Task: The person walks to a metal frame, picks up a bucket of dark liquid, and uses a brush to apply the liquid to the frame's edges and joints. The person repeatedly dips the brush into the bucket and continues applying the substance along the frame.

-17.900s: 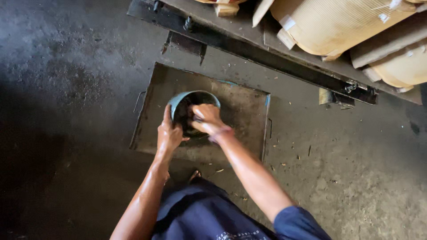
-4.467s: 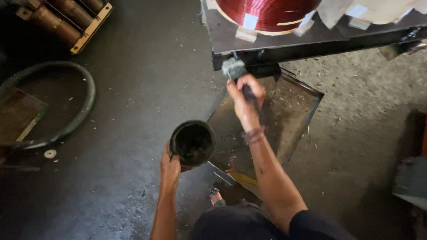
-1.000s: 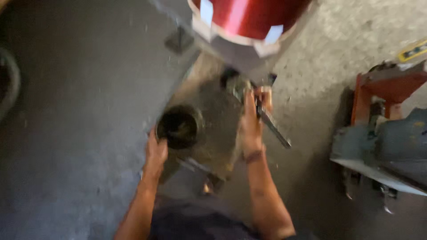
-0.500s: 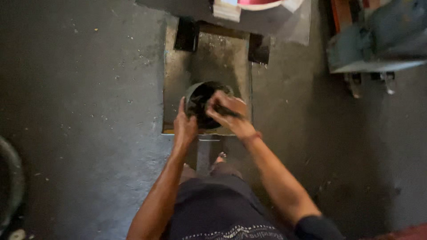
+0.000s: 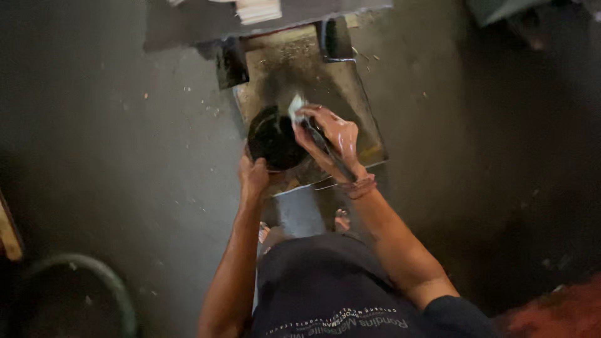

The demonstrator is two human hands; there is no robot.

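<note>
Near the middle of the frame, a little above centre, the person crouches over a round dark bowl (image 5: pixel 274 139) that sits on the lower left part of a flat, grimy metal tray (image 5: pixel 350 106) on the floor. The left hand (image 5: pixel 253 177) is closed on the near rim of the bowl, fingers curled round its edge. The right hand (image 5: pixel 330 141) is closed around a long dark-handled brush (image 5: pixel 327 150); the handle runs back along the wrist towards the lower right, and the pale tip lies at the bowl's upper right rim. The picture is too blurred to tell whether the tip touches the inside.

At the upper edge a dark platform (image 5: pixel 263 22) crosses the frame, with two black brackets below it. A curved hose (image 5: pixel 94 275) lies in the lower left corner.
</note>
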